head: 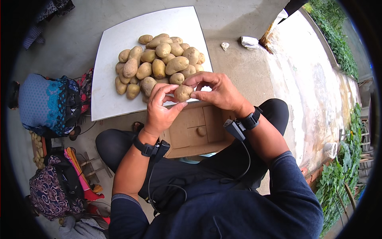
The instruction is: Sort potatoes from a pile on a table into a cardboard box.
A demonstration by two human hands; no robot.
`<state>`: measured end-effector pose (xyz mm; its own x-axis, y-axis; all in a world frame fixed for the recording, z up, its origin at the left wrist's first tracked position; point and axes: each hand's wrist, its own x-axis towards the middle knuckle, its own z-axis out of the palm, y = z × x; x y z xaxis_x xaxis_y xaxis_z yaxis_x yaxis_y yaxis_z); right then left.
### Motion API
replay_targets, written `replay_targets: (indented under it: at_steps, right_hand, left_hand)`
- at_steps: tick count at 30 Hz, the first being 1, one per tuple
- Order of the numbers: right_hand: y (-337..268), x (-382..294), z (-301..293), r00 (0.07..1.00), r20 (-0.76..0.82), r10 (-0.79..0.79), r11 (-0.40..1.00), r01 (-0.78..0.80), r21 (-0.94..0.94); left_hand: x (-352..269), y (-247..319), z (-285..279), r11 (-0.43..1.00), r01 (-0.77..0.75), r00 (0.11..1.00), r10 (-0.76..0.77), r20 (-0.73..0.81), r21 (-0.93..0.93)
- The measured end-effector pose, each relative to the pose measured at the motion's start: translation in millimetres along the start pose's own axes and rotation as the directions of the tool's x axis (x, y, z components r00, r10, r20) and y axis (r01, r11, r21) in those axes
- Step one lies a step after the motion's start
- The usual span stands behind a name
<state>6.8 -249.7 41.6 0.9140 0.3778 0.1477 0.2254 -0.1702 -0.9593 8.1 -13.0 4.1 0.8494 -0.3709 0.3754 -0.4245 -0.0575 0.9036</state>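
A small round potato [183, 93] is held between both hands over the near edge of the white table [112, 104]. My left hand [162, 109] grips it from the left with fingers and thumb. My right hand [216, 91] touches its right side with thumb and fingertips. Just beyond the hands lies a heap of potatoes [158, 67] on the table top. Below the hands, between my knees, an open cardboard box [185, 143] holds one potato [201, 131].
Two people, one in a blue dotted top [44, 101] and one in a patterned top [53, 188], sit at the left. Beside them are more potatoes [38, 149]. A straw broom [267, 38] and a folded white item [250, 42] lie by the wall. Cables hang from both wrist devices.
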Motion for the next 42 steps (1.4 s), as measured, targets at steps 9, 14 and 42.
replay_targets:
  at_steps: [9, 14, 42]
  right_hand:
    - [-7.3, -0.9, 8.1, 0.999, -0.008, -0.046, 0.999, 0.045, -0.029]
    - [-9.8, -1.9, 12.8, 0.998, -0.014, -0.062, 0.995, 0.061, -0.081]
    - [-8.8, 1.0, 22.4, 0.997, 0.037, 0.062, 0.996, -0.059, -0.073]
  left_hand:
    - [-3.9, -2.1, -0.2, 0.979, 0.123, 0.992, -0.114, 0.062, -0.160]
    - [-0.7, 7.9, 1.8, 0.928, 0.197, 0.980, -0.177, 0.091, -0.316]
    - [0.8, -2.8, -2.3, 0.784, 0.335, 0.940, -0.318, 0.126, -0.522]
